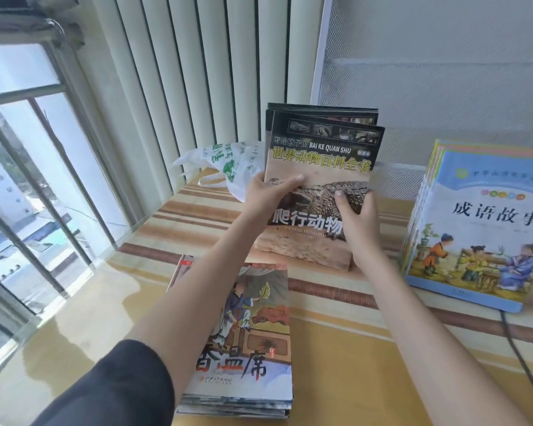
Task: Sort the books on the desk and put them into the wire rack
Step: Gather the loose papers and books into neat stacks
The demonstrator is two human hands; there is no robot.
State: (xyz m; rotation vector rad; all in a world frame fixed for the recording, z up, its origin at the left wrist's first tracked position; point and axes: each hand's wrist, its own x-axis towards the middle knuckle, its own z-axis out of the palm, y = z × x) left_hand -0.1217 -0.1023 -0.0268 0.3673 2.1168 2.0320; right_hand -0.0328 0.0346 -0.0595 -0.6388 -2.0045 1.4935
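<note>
A: What are the hands doing now?

B: Both hands are holding a bundle of dark animal books point(322, 167), upright, with the lower edge resting on the table point(336, 348). The left hand point(266, 187) is gripping the bundle at its nine o'clock edge, thumb lying across the front cover. The right hand point(359, 216) is gripping it at about five o'clock, fingers point(340, 195) curled on the cover.

A: How should this step be done well, in your opinion?

B: I think the person is squaring the bundle. The covers at twelve o'clock are fanning a little, so tapping the lower edge on the table and pressing the sides together would help before lifting. Thin books are slipping easily, so a firm hold with both hands is better.

A: And the container?

B: The white wire rack point(428, 72) is standing at one o'clock, behind the bundle. As far as I can see through the mesh, no book is in it yet. A blue storybook stack point(474, 216) is waiting at three o'clock, and another stack of picture books point(246, 348) is lying at six o'clock under the left forearm. A plastic bag point(225, 164) is lying at ten o'clock.
</note>
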